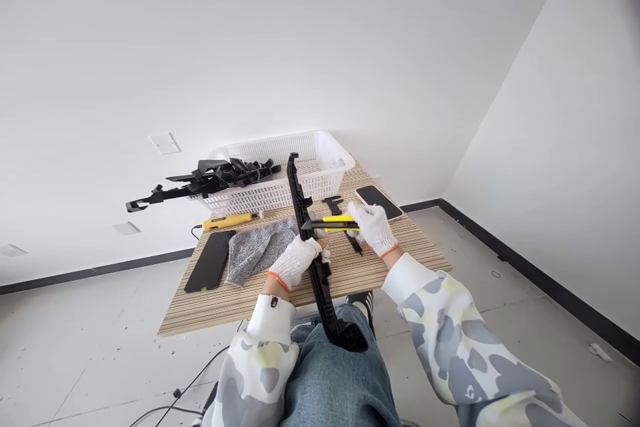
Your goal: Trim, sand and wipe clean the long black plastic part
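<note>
My left hand (298,260), in a white knit glove, is closed around the middle of a long black plastic trim piece (324,300). The piece slants from near the basket down to my lap, its wide end over my thigh. In my gloved right hand (374,227) is a yellow and black utility knife (335,223). Its tip points left and meets the edge of the trim piece just above my left hand; whether the blade touches the plastic I cannot tell. Behind the knife lies a black caliper (332,203) on the table, partly hidden by my right hand.
A white plastic basket (320,183) stands at the table's back, with a pile of black plastic parts (225,177) jutting out left. On the table (200,317) are a yellow corded tool (227,221), a grey cloth (260,250), a black phone-like slab (209,261) and a phone (379,201).
</note>
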`<act>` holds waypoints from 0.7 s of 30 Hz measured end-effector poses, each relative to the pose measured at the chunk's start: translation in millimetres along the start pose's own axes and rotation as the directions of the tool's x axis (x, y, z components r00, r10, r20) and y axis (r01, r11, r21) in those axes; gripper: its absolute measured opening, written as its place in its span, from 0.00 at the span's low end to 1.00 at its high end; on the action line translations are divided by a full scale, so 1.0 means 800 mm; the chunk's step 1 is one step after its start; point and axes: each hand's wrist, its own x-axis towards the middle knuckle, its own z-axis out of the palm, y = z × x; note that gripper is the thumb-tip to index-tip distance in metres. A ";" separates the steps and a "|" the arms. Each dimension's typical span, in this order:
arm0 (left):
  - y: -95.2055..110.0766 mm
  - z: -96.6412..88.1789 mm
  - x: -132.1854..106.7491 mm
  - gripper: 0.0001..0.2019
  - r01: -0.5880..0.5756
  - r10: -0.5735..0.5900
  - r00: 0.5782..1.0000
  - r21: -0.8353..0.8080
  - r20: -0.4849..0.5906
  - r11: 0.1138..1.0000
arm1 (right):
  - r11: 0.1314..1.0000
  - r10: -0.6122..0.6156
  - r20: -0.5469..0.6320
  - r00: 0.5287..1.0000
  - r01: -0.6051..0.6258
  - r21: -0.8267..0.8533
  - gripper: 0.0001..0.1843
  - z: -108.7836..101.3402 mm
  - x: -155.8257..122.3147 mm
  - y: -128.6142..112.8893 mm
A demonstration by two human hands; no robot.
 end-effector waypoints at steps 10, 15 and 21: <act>-0.010 -0.007 0.010 0.17 0.028 -0.028 0.999 -0.004 0.019 1.000 | 0.993 -0.069 0.002 0.998 0.069 -0.094 0.30 -0.006 0.001 0.005; -0.011 -0.008 0.010 0.14 0.065 -0.065 0.998 0.024 -0.004 0.998 | 0.978 -0.128 0.040 0.991 0.133 -0.160 0.28 -0.009 -0.001 0.002; -0.012 -0.013 0.012 0.12 0.013 -0.013 1.000 0.195 0.002 0.981 | 0.968 -0.169 -0.009 0.985 0.165 -0.188 0.28 -0.010 -0.003 -0.003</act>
